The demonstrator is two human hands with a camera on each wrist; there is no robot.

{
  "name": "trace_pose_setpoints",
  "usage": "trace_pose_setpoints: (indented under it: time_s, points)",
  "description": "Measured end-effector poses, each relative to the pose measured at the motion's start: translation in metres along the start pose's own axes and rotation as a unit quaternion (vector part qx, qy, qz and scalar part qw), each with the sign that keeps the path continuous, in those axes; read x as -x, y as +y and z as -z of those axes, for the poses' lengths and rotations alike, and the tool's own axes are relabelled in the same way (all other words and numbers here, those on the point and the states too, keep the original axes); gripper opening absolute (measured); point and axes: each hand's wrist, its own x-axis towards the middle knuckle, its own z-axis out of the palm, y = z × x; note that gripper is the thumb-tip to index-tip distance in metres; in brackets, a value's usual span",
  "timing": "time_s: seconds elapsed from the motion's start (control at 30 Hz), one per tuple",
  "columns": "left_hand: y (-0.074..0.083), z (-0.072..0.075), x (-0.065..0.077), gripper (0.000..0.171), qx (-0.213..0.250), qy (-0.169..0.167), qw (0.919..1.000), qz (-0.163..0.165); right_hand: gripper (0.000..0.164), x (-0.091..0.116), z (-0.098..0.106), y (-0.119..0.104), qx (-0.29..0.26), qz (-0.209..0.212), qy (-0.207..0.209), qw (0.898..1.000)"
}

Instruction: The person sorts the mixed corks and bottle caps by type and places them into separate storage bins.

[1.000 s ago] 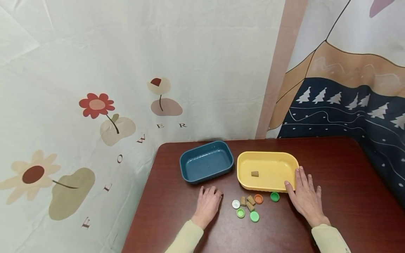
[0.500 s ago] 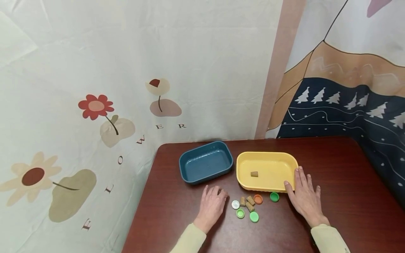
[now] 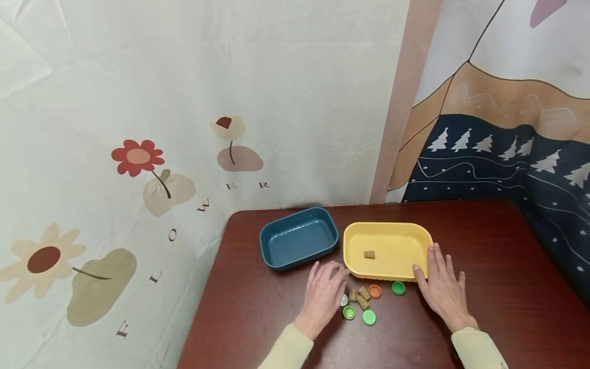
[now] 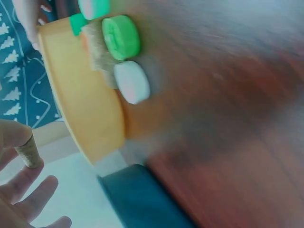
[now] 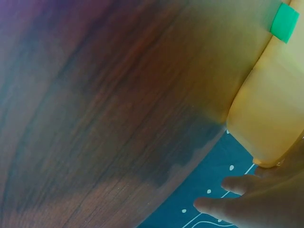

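Between thumb and fingertip, my left hand (image 3: 323,297) pinches a small cork (image 4: 29,153), seen best in the left wrist view. In the head view that hand is at the near left corner of the yellow tray (image 3: 401,264), in which another cork (image 3: 369,254) lies. My right hand (image 3: 444,292) rests with extended fingers against the tray's right end. In front of the tray lie several corks (image 3: 363,302), an orange cap (image 3: 375,291), a dark green cap (image 3: 398,288), a light green cap (image 3: 349,312), a mint green cap (image 3: 369,318) and a silver-white cap (image 3: 344,300), partly hidden by my left hand.
A blue tray (image 3: 299,241) stands left of the yellow one, with nothing visible in it. Both are on a dark red-brown table (image 3: 488,246). Behind the table hangs a printed cloth (image 3: 299,102) with flowers and trees.
My left hand has moved right and slightly away from me, from beside the blue tray to the yellow tray's corner, and a cork now shows at its fingertips. The right hand stays in place.
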Motion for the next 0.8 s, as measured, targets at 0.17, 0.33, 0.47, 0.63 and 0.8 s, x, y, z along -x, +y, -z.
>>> trace_pose_setpoints:
  time_s: [0.17, 0.33, 0.47, 0.63, 0.8]
  points:
    - [0.011, 0.002, -0.013, 0.028, 0.006, 0.023, 0.9996, -0.014, 0.079, 0.0, 0.0, 0.0, 0.001, 0.001, 0.001, 1.0]
    - [0.02, 0.002, -0.022, 0.027, 0.018, 0.033, 0.9992, -0.016, 0.079, 0.0, -0.001, 0.0, 0.001, 0.0, 0.001, 1.0]
    - [0.025, 0.001, -0.03, 0.023, 0.03, 0.036, 0.9988, -0.016, 0.079, 0.0, -0.002, -0.001, 0.001, -0.002, 0.0, 1.0]
    - [0.028, -0.006, -0.038, 0.021, 0.023, 0.026, 0.9992, -0.018, 0.078, 0.0, -0.003, -0.001, -0.001, -0.002, 0.002, 1.0]
    - [0.031, -0.016, -0.045, 0.02, 0.012, 0.015, 0.9996, -0.019, 0.078, 0.0, -0.002, 0.0, -0.001, 0.0, 0.004, 1.0]
